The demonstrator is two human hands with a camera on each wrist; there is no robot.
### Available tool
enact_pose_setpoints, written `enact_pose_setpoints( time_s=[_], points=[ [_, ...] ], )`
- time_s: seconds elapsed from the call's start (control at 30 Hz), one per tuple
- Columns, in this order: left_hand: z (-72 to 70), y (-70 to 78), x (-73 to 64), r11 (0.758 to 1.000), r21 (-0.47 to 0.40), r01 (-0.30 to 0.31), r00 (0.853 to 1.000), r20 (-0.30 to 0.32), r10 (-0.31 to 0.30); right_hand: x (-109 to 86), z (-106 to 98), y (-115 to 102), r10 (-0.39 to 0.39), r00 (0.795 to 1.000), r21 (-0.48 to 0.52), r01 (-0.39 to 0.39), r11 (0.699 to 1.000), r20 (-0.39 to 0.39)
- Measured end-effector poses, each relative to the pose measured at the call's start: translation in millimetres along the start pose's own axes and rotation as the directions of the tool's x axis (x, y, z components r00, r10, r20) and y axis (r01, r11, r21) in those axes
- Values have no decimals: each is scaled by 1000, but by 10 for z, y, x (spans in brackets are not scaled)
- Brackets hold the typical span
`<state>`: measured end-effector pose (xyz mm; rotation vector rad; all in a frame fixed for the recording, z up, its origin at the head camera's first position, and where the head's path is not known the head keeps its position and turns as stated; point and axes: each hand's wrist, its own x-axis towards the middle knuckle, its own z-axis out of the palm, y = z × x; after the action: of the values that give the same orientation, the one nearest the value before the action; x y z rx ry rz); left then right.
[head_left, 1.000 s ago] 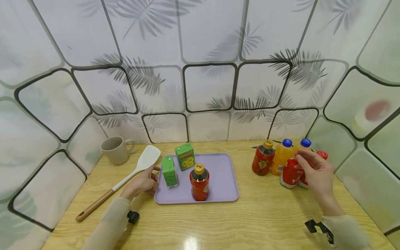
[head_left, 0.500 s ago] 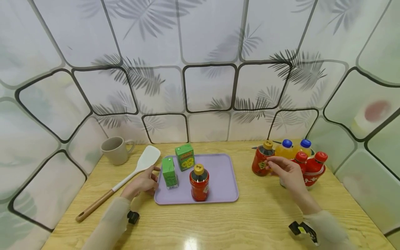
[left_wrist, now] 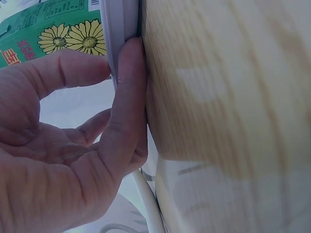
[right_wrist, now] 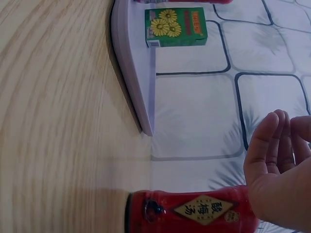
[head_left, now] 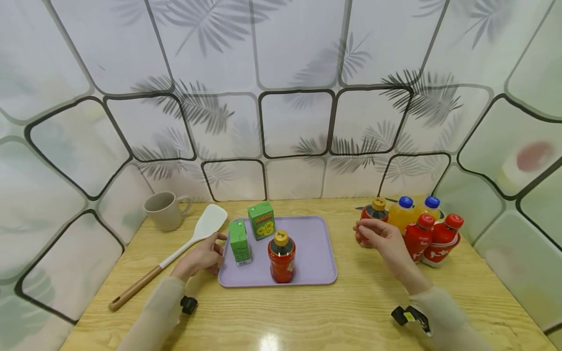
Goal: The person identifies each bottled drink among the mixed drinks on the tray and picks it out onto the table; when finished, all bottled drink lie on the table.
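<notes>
My left hand [head_left: 202,258] pinches the left rim of the lilac tray [head_left: 312,253]. In the left wrist view, the thumb of that hand [left_wrist: 92,126] is at the inner side of the rim and a finger lies along the outside. Two green drink cartons [head_left: 239,243] and a gold-capped red-labelled bottle [head_left: 282,262] stand on the tray. My right hand [head_left: 390,243], fingers loosely bent and holding nothing, is in front of a second gold-capped bottle [head_left: 377,210], partly hiding it. In the right wrist view this bottle [right_wrist: 204,208] stands beside the hand [right_wrist: 282,170], apparently not gripped.
Two orange drink bottles with blue caps [head_left: 400,217] and two red bottles [head_left: 443,239] stand close together at the right. A grey mug [head_left: 163,212] stands at the back left. A white spatula [head_left: 210,223] with a wooden handle lies left of the tray.
My right hand has moved left, away from the red bottles to the gold-capped bottle. The red bottles are uncovered now. My left hand stays at the tray rim.
</notes>
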<state>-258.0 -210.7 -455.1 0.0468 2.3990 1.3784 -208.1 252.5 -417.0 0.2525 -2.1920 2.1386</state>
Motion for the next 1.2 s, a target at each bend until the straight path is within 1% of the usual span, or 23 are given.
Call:
enact_pose_setpoints(
  time_s=[0.13,0.23,0.43,0.6,0.77,0.9,0.97,1.07,1.2],
  points=[
    [17,8,17,1000,-8,-5,1000,5,5,60,56,52,11,1000,-5,-11,1000,0],
    [20,-4,21,1000,-5,-2,1000,7,2,121,143,112,35,999,-17,-35,999,25],
    [17,-8,0,1000,-9,2,1000,4,-2,222,384,223,100,989,-54,-94,994,110],
    [14,5,-39,1000,-5,-6,1000,8,6,239,590,272,109,974,-80,-95,992,199],
    [6,21,-58,1000,-3,-8,1000,6,8,238,773,283,90,961,-89,-69,994,262],
    [5,30,-55,1000,-1,4,1000,10,-4,226,897,253,77,956,-119,-45,992,282],
    [6,32,-49,1000,-5,6,1000,11,-6,223,958,234,60,958,-151,-17,988,280],
    [6,30,-43,1000,0,-1,1000,16,1,220,1053,217,9,959,-197,49,979,282],
    [7,25,-38,1000,4,-2,1000,11,2,196,1194,202,-68,947,-211,139,968,313]
  ],
)
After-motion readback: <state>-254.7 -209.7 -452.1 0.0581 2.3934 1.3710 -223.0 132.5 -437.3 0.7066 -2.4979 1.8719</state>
